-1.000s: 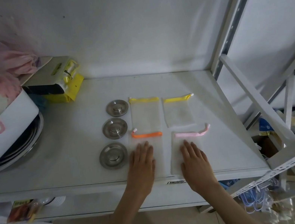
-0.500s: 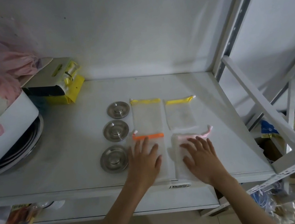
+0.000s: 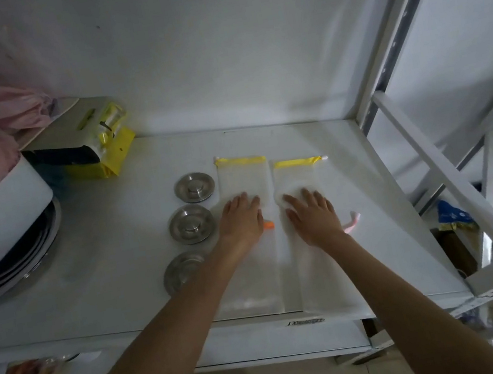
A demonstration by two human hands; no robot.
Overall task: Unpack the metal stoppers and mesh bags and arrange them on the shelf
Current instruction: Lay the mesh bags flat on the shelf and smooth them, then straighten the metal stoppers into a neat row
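stoppers (image 3: 194,187): brushed metal with a dull shine, beside my left hand (image 3: 241,220)
mesh bags (image 3: 244,180): sheer white netting, yellow cloth bands at the far ends
shelf (image 3: 116,275): smooth matt white board
tub (image 3: 3,216) at the left edge: glossy white plastic

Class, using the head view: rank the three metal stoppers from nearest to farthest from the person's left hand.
Measured from the left hand:
1. Middle stopper, just left of the hand.
2. Back stopper, left and behind.
3. Front stopper, left, partly under the forearm; too close to the back stopper to rank firmly.
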